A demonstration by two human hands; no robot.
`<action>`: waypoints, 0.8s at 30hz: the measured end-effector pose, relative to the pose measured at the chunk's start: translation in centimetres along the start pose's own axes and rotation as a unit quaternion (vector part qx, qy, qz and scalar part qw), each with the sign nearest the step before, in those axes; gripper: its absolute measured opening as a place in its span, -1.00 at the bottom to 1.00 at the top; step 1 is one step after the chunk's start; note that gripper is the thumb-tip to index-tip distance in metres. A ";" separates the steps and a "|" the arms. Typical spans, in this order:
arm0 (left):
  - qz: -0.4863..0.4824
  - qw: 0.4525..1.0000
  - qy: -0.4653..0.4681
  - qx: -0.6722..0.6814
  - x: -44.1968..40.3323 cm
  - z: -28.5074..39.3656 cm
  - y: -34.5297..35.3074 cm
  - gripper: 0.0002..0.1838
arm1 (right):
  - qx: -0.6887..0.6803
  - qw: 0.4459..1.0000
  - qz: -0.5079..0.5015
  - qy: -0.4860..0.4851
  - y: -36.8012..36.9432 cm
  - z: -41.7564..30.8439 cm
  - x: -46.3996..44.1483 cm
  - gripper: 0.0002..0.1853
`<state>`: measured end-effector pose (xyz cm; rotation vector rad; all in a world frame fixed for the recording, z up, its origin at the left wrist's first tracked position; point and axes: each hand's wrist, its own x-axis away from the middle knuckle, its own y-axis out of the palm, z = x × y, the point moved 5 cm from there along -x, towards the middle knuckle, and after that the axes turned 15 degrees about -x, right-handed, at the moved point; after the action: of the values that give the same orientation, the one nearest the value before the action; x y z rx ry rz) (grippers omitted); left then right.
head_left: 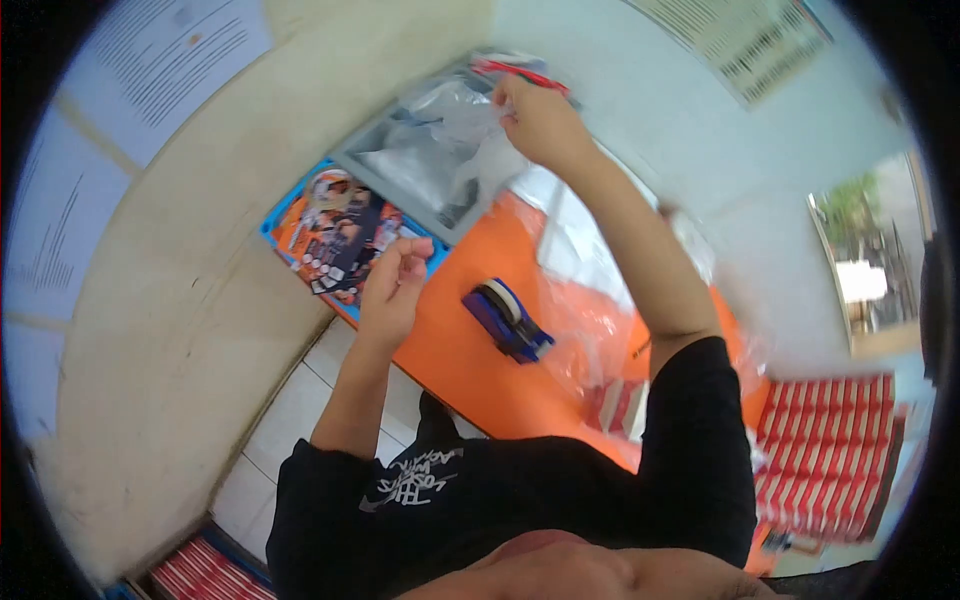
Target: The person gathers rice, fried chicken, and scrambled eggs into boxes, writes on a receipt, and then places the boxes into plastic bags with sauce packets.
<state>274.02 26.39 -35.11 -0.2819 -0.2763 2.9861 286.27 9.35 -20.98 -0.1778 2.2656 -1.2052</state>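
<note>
My right hand point(545, 118) reaches over the far end of a grey tray point(455, 222), its fingers closed on the edge of a clear plastic bag point(440, 135). More crumpled clear bags fill the tray. A red object point(520, 73), its kind unclear, lies just behind that hand. My left hand point(393, 290) hovers near the blue tray point(268, 228), fingers loosely bent and holding nothing. Printed orange and dark packets point(335, 235) lie in the blue tray. Between my arms, a blue tape dispenser point(508, 320) rests on the orange table point(445, 345).
Clear plastic wrapping point(585, 335) and a white sheet-like item point(580, 240) lie under my right forearm. Red-and-white stacked boxes point(825, 455) stand at the right. The cream wall point(210, 200) borders the trays, and papers hang on it.
</note>
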 end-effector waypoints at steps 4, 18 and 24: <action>-0.235 0.970 0.060 0.012 1.2 7.1 8.3 -0.59 | -0.026 0.987 -0.082 0.138 -9.5 -0.2 6.5 -0.68; -0.528 0.688 0.471 -0.160 18.1 13.9 32.4 -0.60 | 0.163 0.949 -0.035 0.268 -30.2 -5.6 33.1 -0.75; -0.523 0.846 0.090 0.058 13.9 15.8 31.3 -0.85 | 0.033 0.894 0.383 0.229 -37.3 -10.7 41.5 -0.77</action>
<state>253.86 -4.74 -28.30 -0.2711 -0.1463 1.8646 240.71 -19.94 -3.81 1.0342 2.2847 -0.9282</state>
